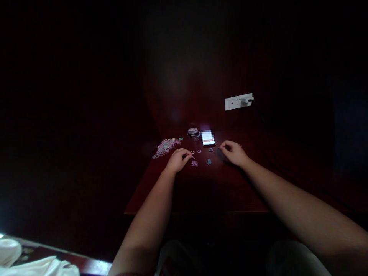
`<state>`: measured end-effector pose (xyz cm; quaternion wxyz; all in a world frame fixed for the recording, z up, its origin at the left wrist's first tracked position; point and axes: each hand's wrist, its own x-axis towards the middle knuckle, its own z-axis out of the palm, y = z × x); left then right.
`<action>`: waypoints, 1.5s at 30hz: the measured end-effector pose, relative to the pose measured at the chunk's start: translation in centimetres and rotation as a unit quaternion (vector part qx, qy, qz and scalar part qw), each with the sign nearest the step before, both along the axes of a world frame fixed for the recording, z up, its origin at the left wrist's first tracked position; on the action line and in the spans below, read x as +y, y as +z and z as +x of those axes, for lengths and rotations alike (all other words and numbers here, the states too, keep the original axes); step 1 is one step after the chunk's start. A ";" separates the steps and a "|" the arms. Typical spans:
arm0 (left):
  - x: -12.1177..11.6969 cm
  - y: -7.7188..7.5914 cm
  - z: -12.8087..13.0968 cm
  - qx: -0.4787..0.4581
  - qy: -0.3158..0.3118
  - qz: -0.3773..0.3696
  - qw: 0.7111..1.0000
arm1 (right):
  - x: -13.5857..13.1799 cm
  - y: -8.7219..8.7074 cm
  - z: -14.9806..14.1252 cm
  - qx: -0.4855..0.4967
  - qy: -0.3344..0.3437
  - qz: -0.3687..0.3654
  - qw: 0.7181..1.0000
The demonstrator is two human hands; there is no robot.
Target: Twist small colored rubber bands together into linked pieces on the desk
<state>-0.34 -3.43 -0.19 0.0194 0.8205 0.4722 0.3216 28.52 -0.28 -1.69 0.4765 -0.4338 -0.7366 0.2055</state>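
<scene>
My left hand (pixel 178 161) rests low over the table with thumb and forefinger pinched on what looks like a small pink elastic band (pixel 193 156). To its left lies a loose pile of pastel elastic bands (pixel 166 147). Just in front of its fingertips is a small pinkish ring (pixel 192 152), with a purple ring (pixel 199 151) beside it. A small heap of pink bands (pixel 194 163) and a teal one (pixel 208 162) lie nearer me. My right hand (pixel 234 153) pinches something small and dark at its fingertips, too dim to name. A greyish ring (pixel 211 150) lies to its left.
A lit phone (pixel 208 138) lies behind the rings, next to a round clear jar with a pale lid (pixel 193 131). A white wall socket (pixel 238 101) holds a plug. The dark red table (pixel 195 195) ends at a front edge before my lap. White cloth (pixel 43 266) lies lower left.
</scene>
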 end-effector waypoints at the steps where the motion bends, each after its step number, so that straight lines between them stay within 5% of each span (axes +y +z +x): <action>1: 0.1 -0.1 -0.1 0.004 -0.007 -0.009 1.000 | 0.3 -0.2 0.1 0.006 -0.002 -0.009 1.000; 12: 0.7 -0.5 -0.3 0.020 -0.036 -0.065 0.997 | 2.5 -1.3 1.9 0.037 -0.070 -0.095 0.992; 29: 1.2 -0.3 -0.4 0.038 -0.045 -0.060 0.996 | 3.9 -1.4 2.3 -0.043 -0.025 -0.156 0.987; 45: 1.0 -0.6 1.0 0.087 -0.089 -0.104 0.987 | 3.8 -1.2 1.9 -0.021 -0.016 -0.182 0.983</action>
